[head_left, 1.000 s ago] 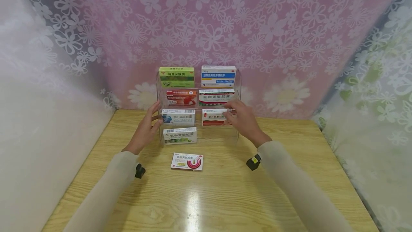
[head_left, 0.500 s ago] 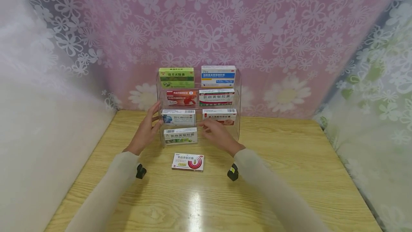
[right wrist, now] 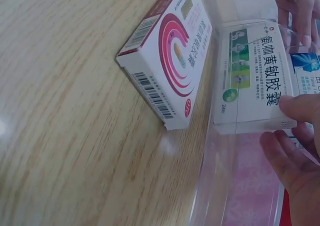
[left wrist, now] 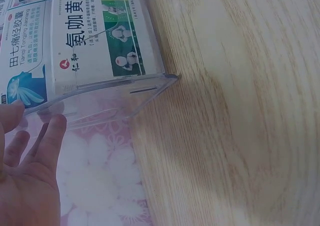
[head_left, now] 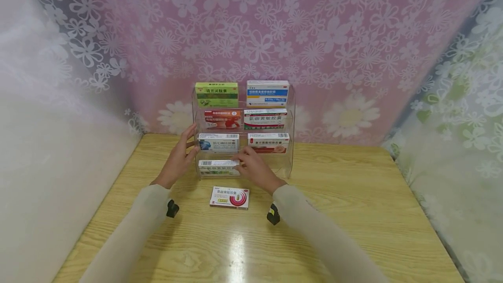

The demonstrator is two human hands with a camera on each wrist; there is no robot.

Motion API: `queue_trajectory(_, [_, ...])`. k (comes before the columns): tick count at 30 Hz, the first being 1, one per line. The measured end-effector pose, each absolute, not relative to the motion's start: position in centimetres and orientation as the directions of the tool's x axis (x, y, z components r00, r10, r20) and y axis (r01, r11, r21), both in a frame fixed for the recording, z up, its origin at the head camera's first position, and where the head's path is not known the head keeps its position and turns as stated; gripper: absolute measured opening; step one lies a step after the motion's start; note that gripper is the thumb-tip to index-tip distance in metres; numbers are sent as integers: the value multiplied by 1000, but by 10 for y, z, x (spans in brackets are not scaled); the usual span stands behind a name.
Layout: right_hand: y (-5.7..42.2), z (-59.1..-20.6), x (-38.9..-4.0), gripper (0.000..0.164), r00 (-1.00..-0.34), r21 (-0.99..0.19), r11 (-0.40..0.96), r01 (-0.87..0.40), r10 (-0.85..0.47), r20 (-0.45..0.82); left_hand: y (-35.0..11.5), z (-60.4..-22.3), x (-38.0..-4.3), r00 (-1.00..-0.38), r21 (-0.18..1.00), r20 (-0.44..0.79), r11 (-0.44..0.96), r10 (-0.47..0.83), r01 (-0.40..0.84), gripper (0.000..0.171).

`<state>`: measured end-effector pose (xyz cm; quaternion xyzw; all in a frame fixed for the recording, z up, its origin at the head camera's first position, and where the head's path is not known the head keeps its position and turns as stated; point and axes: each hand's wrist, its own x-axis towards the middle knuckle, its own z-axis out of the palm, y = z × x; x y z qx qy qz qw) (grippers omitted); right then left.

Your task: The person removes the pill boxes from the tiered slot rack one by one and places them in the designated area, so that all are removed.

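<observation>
A clear tiered display rack (head_left: 271,165) holds medicine boxes. My left hand (head_left: 177,160) holds the rack's left side, thumb by the front edge and fingertips against the side panel (left wrist: 100,103). My right hand (head_left: 255,169) pinches the right end of a white-and-green medicine box (right wrist: 250,76) in the bottom tier's left place. The thumb lies on its front; the other fingertips are partly hidden. In the head view this white-and-green box (head_left: 216,167) leans back, its top showing. A white medicine box with pink rings (head_left: 229,198) lies flat on the table before the rack.
Higher tiers carry a green box (head_left: 217,95), a blue-and-white box (head_left: 267,94), a red box (head_left: 222,119), a white-green-red box (head_left: 265,119), a blue-and-white head-picture box (head_left: 218,143) and a white-and-red box (head_left: 268,144). A floral curtain (head_left: 251,34) hangs behind the wooden table (head_left: 334,222).
My right hand has moved left and down from the white-and-red box to the bottom-left white-and-green box, which now tilts. My left hand has stayed at the rack's side.
</observation>
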<state>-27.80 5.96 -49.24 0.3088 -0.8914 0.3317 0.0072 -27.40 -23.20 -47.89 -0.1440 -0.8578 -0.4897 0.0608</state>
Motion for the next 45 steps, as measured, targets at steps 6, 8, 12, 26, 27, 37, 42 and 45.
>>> queue_trajectory(6, [63,-481,-275,31,-856,-672,565,-478,-471,214,-233,-482,-276,-948,823,251,473,196,316,82])
queue_trajectory(8, [67,-475,-274,30,-861,-686,550,-476,-450,237,-233,-482,-277,-948,821,252,475,195,316,82])
queue_trajectory(12, [79,-461,-273,30,-860,-682,544,-488,-430,273,-233,-481,-277,-949,821,252,477,189,313,83])
queue_trajectory(26, [170,-462,-244,30,-906,-867,428,-256,-419,61,-233,-478,-277,-959,816,226,504,174,284,82])
queue_trajectory(27, [177,-466,-242,31,-908,-871,434,-231,-417,33,-233,-478,-277,-959,818,224,502,174,282,83])
queue_trajectory(37, [226,-503,-230,30,-887,-844,529,-87,-427,-177,-233,-480,-279,-957,819,227,495,182,288,84])
queue_trajectory(42, [228,-517,-229,30,-876,-830,554,-62,-429,-221,-233,-479,-278,-955,818,230,494,187,294,83])
queue_trajectory(45, [226,-521,-229,31,-866,-841,539,-54,-445,-229,-233,-479,-277,-954,819,232,491,188,296,82])
